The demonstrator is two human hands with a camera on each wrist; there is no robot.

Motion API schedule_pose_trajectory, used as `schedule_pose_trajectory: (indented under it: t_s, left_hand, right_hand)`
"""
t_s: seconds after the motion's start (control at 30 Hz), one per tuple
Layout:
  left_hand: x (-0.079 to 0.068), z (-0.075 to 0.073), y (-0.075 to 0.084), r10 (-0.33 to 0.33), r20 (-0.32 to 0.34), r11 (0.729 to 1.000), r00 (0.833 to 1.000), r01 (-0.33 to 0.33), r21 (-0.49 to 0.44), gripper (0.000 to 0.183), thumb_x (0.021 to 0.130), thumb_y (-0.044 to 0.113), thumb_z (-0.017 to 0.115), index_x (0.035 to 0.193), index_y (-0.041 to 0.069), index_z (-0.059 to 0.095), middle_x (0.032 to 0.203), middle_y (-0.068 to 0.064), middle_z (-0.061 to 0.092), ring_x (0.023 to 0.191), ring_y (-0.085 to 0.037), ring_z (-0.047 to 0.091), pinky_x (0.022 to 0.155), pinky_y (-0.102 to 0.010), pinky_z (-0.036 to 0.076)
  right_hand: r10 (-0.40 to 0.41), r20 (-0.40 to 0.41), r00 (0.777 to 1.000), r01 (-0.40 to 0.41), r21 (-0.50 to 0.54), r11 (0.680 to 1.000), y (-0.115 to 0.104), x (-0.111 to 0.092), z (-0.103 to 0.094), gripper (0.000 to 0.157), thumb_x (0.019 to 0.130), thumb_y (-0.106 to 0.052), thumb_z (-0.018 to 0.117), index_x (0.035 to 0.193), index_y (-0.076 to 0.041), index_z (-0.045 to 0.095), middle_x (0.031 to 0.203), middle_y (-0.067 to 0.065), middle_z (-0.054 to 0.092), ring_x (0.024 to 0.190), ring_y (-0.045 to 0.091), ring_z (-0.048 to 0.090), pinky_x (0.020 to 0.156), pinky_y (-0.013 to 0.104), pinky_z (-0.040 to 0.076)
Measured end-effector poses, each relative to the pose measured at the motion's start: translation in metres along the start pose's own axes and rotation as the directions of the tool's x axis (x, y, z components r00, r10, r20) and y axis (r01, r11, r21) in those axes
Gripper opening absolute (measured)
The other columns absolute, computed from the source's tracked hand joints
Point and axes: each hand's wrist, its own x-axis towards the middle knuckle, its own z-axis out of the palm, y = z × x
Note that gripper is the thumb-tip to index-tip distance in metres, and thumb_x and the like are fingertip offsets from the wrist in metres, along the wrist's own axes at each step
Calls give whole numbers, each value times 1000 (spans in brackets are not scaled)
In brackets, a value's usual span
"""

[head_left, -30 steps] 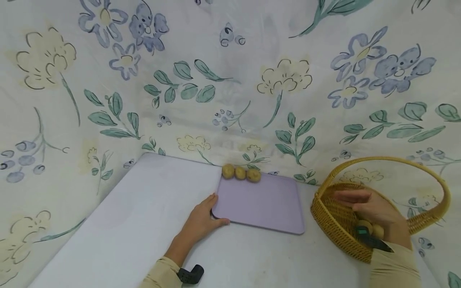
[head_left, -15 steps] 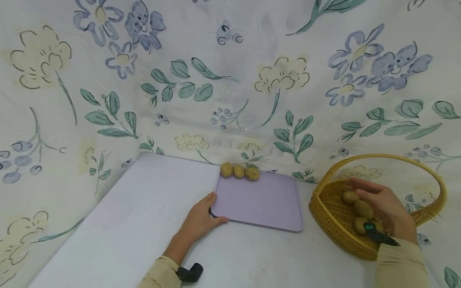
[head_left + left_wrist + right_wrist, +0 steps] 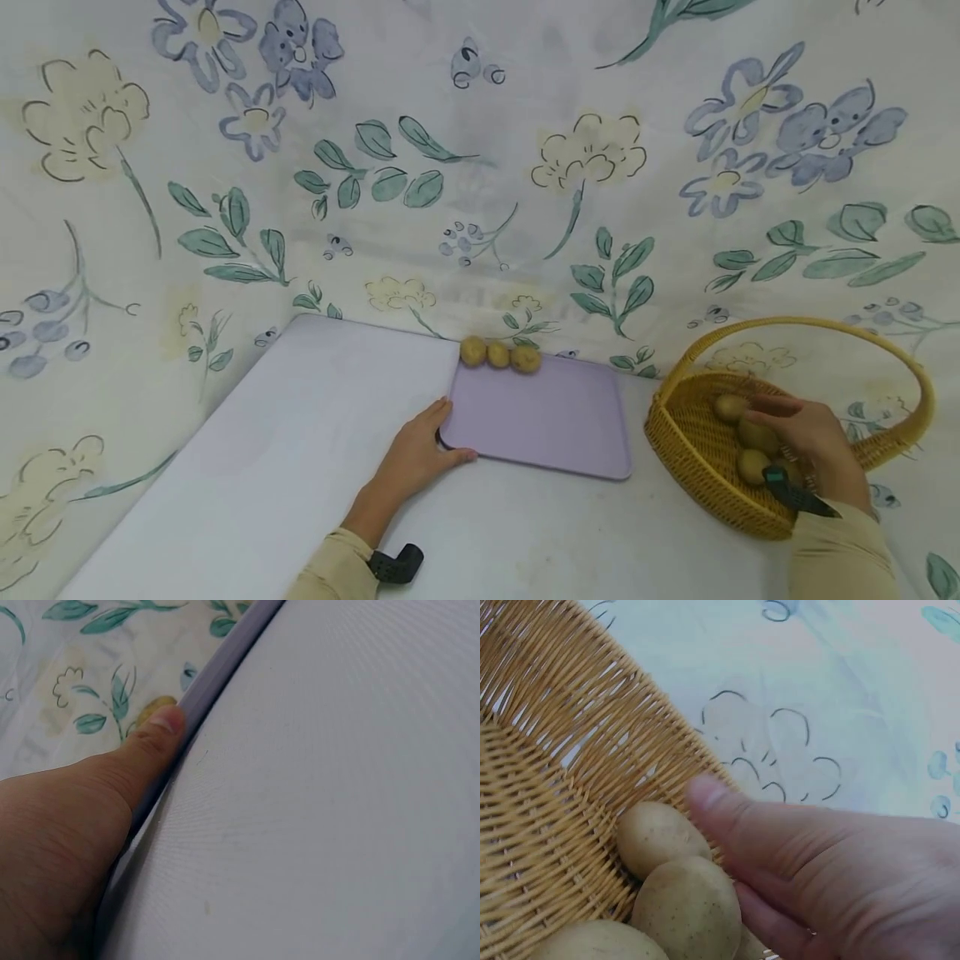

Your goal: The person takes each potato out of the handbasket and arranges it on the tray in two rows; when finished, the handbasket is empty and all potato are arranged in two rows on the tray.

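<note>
Head view takes in the whole layout: along the back edge of the white counter [image 3: 262,467] lies a lilac tray [image 3: 540,417], a flat rectangle with rounded corners, and three potatoes [image 3: 498,355] sit side by side at its back-left corner. The left hand [image 3: 415,454] spans the tray's front-left corner, thumb along the front rim, fairly straight fingers at the left one. Toward the counter's right edge stands a wicker basket [image 3: 705,492] with a tall arched handle; the right hand [image 3: 813,437] is inside, over the basket's potatoes [image 3: 752,467]. A floral cloth [image 3: 487,167] hangs behind.

Left wrist view shows the outstretched left thumb close up, lying against the tray's smooth, narrow rim; one yellow-brown potato peeks past its tip. The other fingers are out of sight.

Right wrist view reveals the weave, fine pale-brown strands with slits of light between them, and smooth oval potatoes, the middle one dotted with dark specks. Beside them the right hand is loosely open, thumb extended near the farthest potato; whether a finger touches the speckled one cannot be told.
</note>
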Motion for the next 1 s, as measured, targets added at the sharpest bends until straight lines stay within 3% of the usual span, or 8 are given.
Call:
schedule_pose_trajectory:
  t_s: [0.1, 0.23, 0.63, 0.77, 0.87, 1.0]
  left_hand:
    - [2, 1, 1, 9, 8, 1000, 1000, -9, -14, 101, 80, 56, 81, 154, 0, 42, 163, -15, 39, 151, -35, 37, 124, -49, 36]
    - [2, 1, 1, 8, 11, 1000, 1000, -8, -20, 102, 79, 57, 82, 154, 0, 42, 163, -15, 39, 151, -35, 38, 124, -50, 36]
    - [0, -1, -1, 6, -15, 1000, 1000, -6, 0, 102, 78, 59, 82, 152, 0, 44, 162, -15, 41, 149, -37, 41, 122, -52, 38]
    - [0, -2, 1, 7, -18, 1000, 1000, -7, -2, 101, 78, 58, 82, 152, 0, 45, 161, -15, 41, 149, -37, 41, 122, -52, 38]
    - [1, -3, 1, 8, -23, 1000, 1000, -8, -1, 101, 78, 58, 82, 152, 0, 45, 162, -15, 41, 149, -38, 41, 122, -52, 38]
    - [2, -2, -1, 1, -6, 1000, 1000, 0, 14, 102, 78, 60, 81, 153, 1, 43, 163, -14, 40, 150, -36, 40, 122, -51, 38]
  right_hand:
    - [9, 58, 998, -6, -49, 999, 5, -2, -4, 95, 92, -71, 57, 154, -1, 39, 161, 37, 21, 140, 62, 26, 107, 71, 37]
    - [30, 115, 993, -27, -29, 999, 10, -4, -2, 94, 92, -67, 62, 155, -2, 38, 161, 34, 26, 139, 59, 32, 105, 67, 42]
    - [-20, 133, 991, 26, -42, 999, 6, -3, 5, 85, 95, -57, 65, 151, 4, 44, 153, 37, 39, 127, 51, 51, 94, 51, 54]
    - [-69, 92, 993, 83, -157, 984, 2, -2, 6, 80, 95, -54, 67, 146, 5, 49, 150, 39, 41, 123, 57, 51, 94, 59, 52]
    - [-124, 58, 991, 135, -268, 954, 0, 0, 7, 79, 93, -53, 70, 143, 6, 52, 145, 40, 46, 122, 64, 47, 94, 67, 49]
    - [-174, 51, 983, 182, -323, 929, 1, 3, 7, 75, 93, -49, 71, 141, 7, 54, 139, 40, 52, 120, 66, 47, 92, 70, 48]
